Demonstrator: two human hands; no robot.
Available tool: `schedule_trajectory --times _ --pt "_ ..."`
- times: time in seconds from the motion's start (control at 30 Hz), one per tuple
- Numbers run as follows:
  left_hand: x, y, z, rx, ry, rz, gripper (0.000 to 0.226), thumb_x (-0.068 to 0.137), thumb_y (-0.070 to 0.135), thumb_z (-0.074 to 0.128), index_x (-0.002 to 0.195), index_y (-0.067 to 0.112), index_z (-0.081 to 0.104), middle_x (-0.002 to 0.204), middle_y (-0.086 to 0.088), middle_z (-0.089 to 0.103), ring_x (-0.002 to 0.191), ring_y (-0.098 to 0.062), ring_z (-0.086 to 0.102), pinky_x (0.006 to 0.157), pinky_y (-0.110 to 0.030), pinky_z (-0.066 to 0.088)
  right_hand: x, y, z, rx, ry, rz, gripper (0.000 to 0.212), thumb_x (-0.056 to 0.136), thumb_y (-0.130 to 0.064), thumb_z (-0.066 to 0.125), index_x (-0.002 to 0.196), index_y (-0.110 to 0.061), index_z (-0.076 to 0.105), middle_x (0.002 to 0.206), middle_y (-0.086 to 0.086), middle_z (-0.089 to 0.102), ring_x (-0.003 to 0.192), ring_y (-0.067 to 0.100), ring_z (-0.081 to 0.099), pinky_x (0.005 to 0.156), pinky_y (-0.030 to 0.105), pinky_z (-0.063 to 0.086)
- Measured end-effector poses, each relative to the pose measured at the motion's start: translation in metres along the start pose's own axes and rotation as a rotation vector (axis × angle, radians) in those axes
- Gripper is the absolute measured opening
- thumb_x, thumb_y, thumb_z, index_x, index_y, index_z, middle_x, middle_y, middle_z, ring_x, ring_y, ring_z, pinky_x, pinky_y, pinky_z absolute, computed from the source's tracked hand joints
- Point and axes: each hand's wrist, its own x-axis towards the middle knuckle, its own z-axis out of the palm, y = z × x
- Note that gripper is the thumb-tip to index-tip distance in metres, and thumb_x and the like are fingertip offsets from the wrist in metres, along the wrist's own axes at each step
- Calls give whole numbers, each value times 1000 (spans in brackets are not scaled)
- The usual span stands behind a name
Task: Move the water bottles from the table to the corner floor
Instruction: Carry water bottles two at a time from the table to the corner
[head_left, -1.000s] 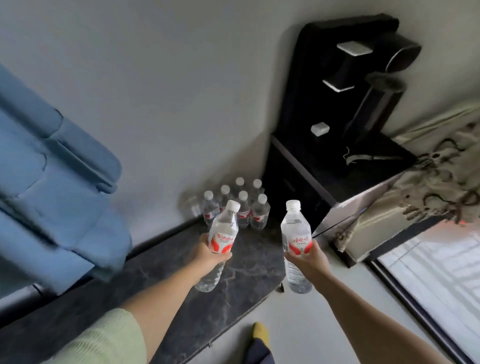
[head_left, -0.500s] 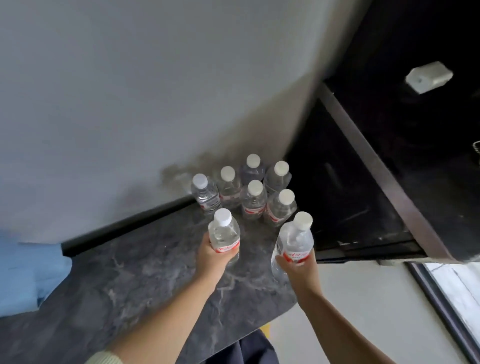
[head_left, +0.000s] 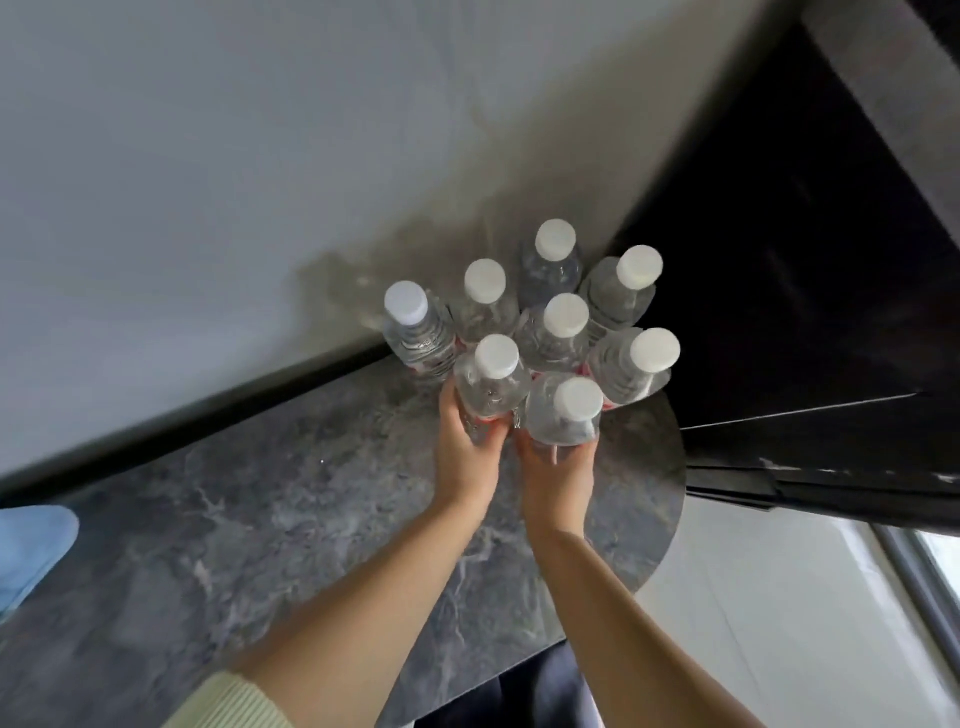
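Observation:
Several clear water bottles with white caps stand packed together in the corner, on a dark marbled slab where the grey wall meets a black cabinet. My left hand grips one bottle at the front left of the cluster. Beside it, my right hand holds another bottle at the front middle. Both held bottles are upright and touch their neighbours. I cannot tell whether their bases rest on the slab.
The black cabinet rises close on the right. A dark skirting strip runs along the wall. A blue cushioned object shows at the left edge. Pale floor lies to the lower right of the slab.
Both hands have carried their bottles forward and down until they join the front of the cluster. The view has closed in on the corner.

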Motion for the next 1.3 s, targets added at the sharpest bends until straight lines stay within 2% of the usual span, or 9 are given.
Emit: schedule_trajectory --times 0.2,0.33,0.43,0.57,0.67,0.87,1.0,1.13,1.3 --pt "7 -5 -12 20 -118 -60 73 81 19 77 143 23 39 133 9 56 126 -9 52 105 -29 40 1 1 -10 -151 -47 -44 55 84 -20 73 130 -29 45 127 -8 57 115 8 56 86 20 44" --pt "-5 4 -30 65 -191 -138 70 84 22 74 145 21 38 140 7 52 130 -11 48 110 -42 41 -10 -10 -24 -180 -105 -30 65 83 -26 74 139 -26 41 135 -6 53 120 10 54 94 28 49" --pt "-12 28 -39 113 -205 -137 69 85 24 73 144 19 38 136 7 52 127 -14 50 108 -34 39 -22 -30 -37 -174 -127 -45 73 76 -39 75 139 -29 38 136 -6 52 122 11 54 100 37 50" --pt "-30 75 -63 210 -261 -114 66 85 24 73 141 11 40 135 -3 55 123 -17 54 102 -27 41 -43 -76 -54 -231 -152 -134 60 83 -27 72 136 -28 43 130 -4 53 120 13 54 98 37 50" --pt "-38 118 -85 314 -321 -48 63 88 31 69 140 15 39 129 -2 56 118 -16 55 100 -28 42 -56 -125 -65 -338 -201 -164 67 88 -28 68 145 -24 34 141 -2 45 123 14 51 103 39 45" --pt "-34 220 -106 387 -223 133 40 92 32 63 124 12 53 109 -4 66 100 -21 63 88 -31 49 -67 -243 -88 -637 -319 -299 64 90 -34 65 145 -20 35 146 1 36 124 16 46 93 26 43" --pt "-43 284 -110 506 -226 303 38 94 37 59 123 12 56 101 0 64 93 -19 62 83 -31 48 -69 -312 -99 -984 -360 -407 61 91 -38 62 143 -14 40 146 7 39 131 25 42 104 36 42" --pt "-52 334 -124 729 -217 458 48 95 46 52 131 15 50 123 -4 60 110 -23 58 91 -35 48 -83 -363 -103 -1320 -270 -547 53 92 -45 56 134 -12 48 135 10 45 129 32 43 107 50 37" --pt "-56 381 -142 1138 -87 735 56 97 54 38 141 18 41 139 -5 51 130 -26 43 109 -45 32 -102 -402 -95 -1509 -168 -717 52 100 -41 35 146 -18 32 153 8 27 142 30 22 115 64 8"
